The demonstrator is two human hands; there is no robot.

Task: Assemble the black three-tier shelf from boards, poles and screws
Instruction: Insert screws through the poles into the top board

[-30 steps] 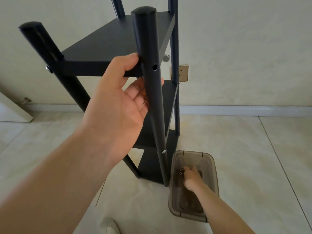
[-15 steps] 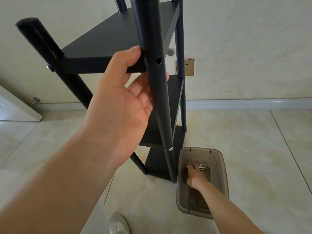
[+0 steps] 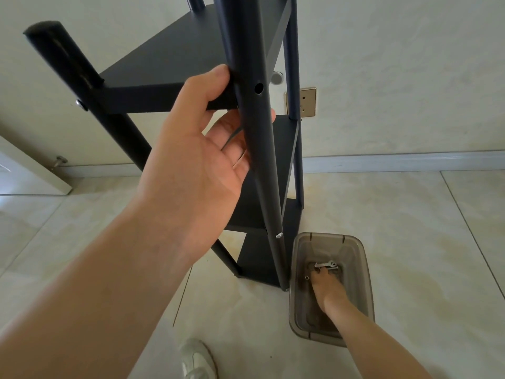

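The black three-tier shelf [image 3: 175,58] stands upright on the tiled floor. My left hand [image 3: 191,165] wraps the front pole [image 3: 254,149] just below the top board, thumb on the board's corner. An empty screw hole [image 3: 258,88] shows in that pole above my fingers. A silver screw [image 3: 278,235] sits lower on the same pole. My right hand [image 3: 328,288] reaches down into a smoky clear plastic box [image 3: 366,272] on the floor. Its fingertips touch a small silver wrench [image 3: 325,265]; whether they grip it is unclear.
A wall with a gold socket [image 3: 307,102] and a white baseboard [image 3: 396,160] is close behind the shelf. A door's corner with a stopper [image 3: 58,161] is at the left. My white shoe [image 3: 196,359] is at the bottom.
The view has shifted so the shelf and box sit further right and lower. My right hand has moved within the box toward the wrench. The left hand keeps its hold on the pole.
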